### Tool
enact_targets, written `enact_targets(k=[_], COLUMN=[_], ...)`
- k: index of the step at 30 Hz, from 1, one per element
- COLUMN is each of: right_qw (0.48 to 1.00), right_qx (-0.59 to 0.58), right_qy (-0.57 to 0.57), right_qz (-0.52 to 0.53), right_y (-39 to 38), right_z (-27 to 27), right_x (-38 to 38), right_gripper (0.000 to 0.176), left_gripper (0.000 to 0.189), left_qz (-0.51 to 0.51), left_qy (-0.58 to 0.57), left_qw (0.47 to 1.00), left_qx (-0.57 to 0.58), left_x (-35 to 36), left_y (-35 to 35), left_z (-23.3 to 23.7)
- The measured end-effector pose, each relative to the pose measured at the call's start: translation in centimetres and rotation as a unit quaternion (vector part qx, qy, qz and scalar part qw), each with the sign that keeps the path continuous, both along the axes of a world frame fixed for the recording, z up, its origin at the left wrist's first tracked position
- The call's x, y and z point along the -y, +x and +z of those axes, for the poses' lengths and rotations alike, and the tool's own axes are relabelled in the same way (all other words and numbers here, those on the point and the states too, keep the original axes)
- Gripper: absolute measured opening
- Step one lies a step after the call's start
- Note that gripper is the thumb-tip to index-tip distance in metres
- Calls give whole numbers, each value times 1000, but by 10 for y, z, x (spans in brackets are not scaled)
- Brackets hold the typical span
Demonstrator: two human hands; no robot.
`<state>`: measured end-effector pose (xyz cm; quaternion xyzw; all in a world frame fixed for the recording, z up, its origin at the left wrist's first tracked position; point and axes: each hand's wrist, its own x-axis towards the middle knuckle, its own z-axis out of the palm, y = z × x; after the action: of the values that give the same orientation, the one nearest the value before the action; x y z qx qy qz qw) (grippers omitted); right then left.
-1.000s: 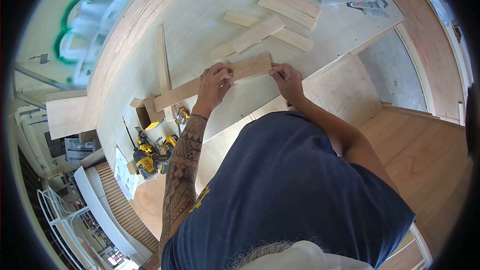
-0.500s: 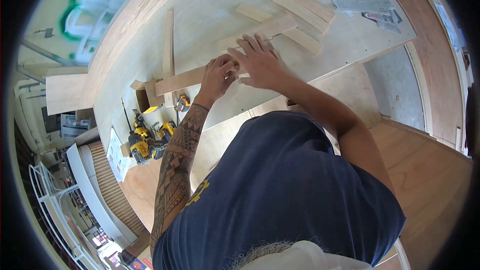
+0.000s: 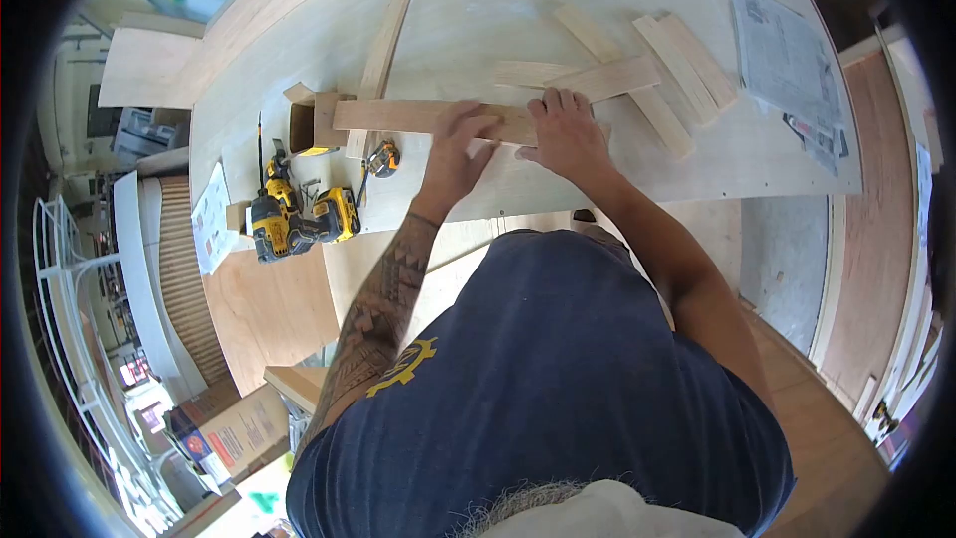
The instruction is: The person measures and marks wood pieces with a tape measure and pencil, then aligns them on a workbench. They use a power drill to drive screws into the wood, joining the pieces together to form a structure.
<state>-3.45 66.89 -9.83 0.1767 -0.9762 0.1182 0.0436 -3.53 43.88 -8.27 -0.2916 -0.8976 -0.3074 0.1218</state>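
Since half a second ago, the right hand [image 3: 564,134] has been drawn back from its spread position over the left hand [image 3: 459,147] and is now laid palm down, fingers close together, on the right end of the long strip [image 3: 398,117]. The strip, which was seen slanting a second ago and was pinched at its end by both hands, is now seen lying almost level across the counter [image 3: 498,0]. The left hand is set against the strip's near edge with the fingers curled. Whether the strip is gripped or only pressed there cannot be told, as the fingertips are hidden. The strip's right end is covered by both hands. The loose slats [image 3: 637,75] are crossed just beyond the right hand, their overlaps hard to sort out. A second strip [image 3: 388,35] runs away from the long strip's left part. A yellow drill [image 3: 289,221] and a tape measure [image 3: 382,159] lie near the counter's front edge, and a printed sheet [image 3: 787,60], its text illegible, lies far right.
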Motion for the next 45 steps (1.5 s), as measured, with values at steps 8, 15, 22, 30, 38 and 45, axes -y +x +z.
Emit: enact_targets(k=[8,15,22,30,38,45], right_qw=[999,999,999,999,999,1000], right_qx=[40,50,38,30,37,-5], right_qy=[8,-12,-22,5,11,3], right_qz=[12,12,19,23,25,21], right_y=[-6,-8,-8,-10,-10,-9], right_z=[2,1,-2,-3,-5,-21], right_x=[5,6,8,9,10,9], right_gripper=[74,72,69,65,65,70], left_gripper=[22,22,25,21,21,27], left_qz=[225,164,141,174,169,180], left_qy=[379,481,535,534,547,555], left_qw=[829,758,706,699,699,708], left_qx=[344,408,443,444,429,398], left_x=[5,-5,-4,-6,-9,-8], left_y=[30,29,25,24,24,29], left_z=[-57,-69,-78,-77,-79,-77])
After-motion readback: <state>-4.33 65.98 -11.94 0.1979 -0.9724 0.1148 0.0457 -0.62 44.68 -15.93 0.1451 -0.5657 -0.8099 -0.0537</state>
